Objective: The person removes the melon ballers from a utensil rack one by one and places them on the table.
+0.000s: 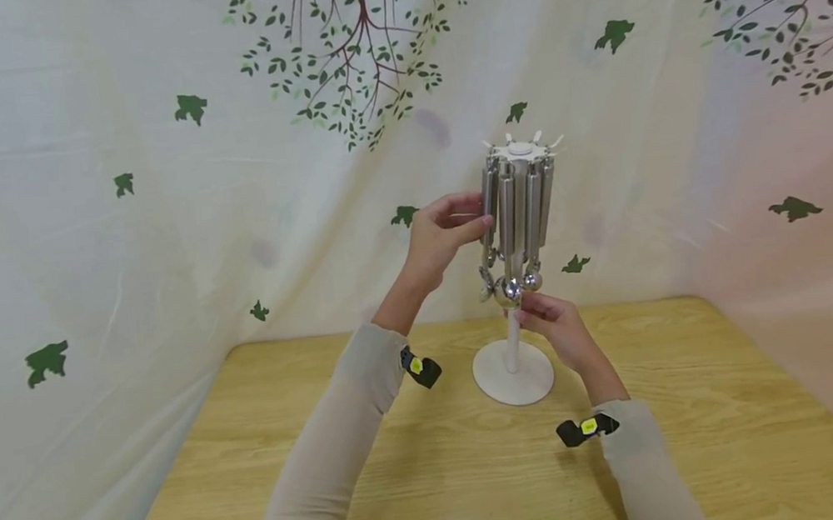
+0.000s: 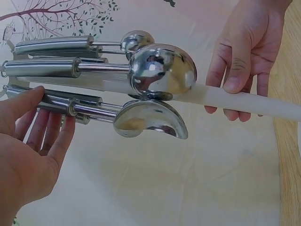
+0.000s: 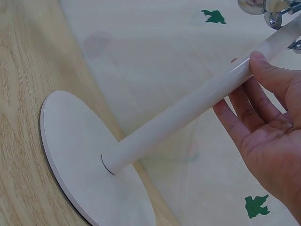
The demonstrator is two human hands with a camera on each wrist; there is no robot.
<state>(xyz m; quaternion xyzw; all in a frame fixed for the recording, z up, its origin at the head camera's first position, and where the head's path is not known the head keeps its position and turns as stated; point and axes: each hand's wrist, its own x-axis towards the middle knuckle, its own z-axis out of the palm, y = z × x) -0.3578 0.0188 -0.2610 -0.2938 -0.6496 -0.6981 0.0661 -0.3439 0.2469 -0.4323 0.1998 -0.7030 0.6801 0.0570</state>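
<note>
A white stand [image 1: 513, 349] with a round base [image 3: 80, 150] stands upright on the table. From the hooks of its white top [image 1: 520, 149] hang several metal scoops [image 2: 163, 70] with steel handles, heads down. My left hand [image 1: 436, 241] pinches the handle of a scoop [image 2: 56, 102] on the left side, thumb in front and fingers behind. The bowl of that scoop [image 2: 162, 117] hangs below the hand. Lower down, my right hand [image 1: 560, 328] holds the white pole [image 3: 183, 110] just under the bowls, its thumb on one side and fingers curled behind.
The wooden table [image 1: 377, 473] spreads under the stand. Behind it hangs a pale cloth [image 1: 289, 188] printed with branches and green bird shapes. Black straps with a small camera sit at the left wrist [image 1: 421, 368] and the right wrist [image 1: 587, 428].
</note>
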